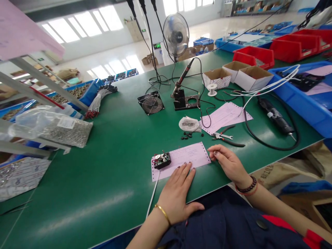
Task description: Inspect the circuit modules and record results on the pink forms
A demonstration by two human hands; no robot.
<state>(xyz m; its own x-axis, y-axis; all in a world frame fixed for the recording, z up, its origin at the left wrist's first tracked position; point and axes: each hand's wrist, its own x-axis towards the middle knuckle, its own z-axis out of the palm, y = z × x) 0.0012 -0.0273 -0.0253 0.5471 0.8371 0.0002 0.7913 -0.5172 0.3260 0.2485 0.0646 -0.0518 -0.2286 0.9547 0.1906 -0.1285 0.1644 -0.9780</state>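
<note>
Grip: nothing held or pinched by either hand.

Left hand (176, 195): spread flat, palm down on green bench (103, 180), fingertips on lower edge of pink sheet (185, 160).

Right hand (225, 164): empty, loosely curled, fingers just beside sheet's right corner.

Module (162, 160): small black circuit unit with raised metal parts, lying on sheet's left end, near left fingertips, untouched.

Near edge: white wire (153, 197) running from below sheet over bench edge; any link to module hidden.

Farther along bench: pliers (228, 138) just past right hand, black plugs (188, 135), bag of parts (189, 123), second pink sheet (225, 117), soldering iron (183, 77) in its stand, rotary tool (276, 116).

Possible trouble: sheet dragged by a hand, loose module sliding with it; wire snagged at bench edge, tugging sheet; raised metal parts bent by a knock from left fingers.
</note>
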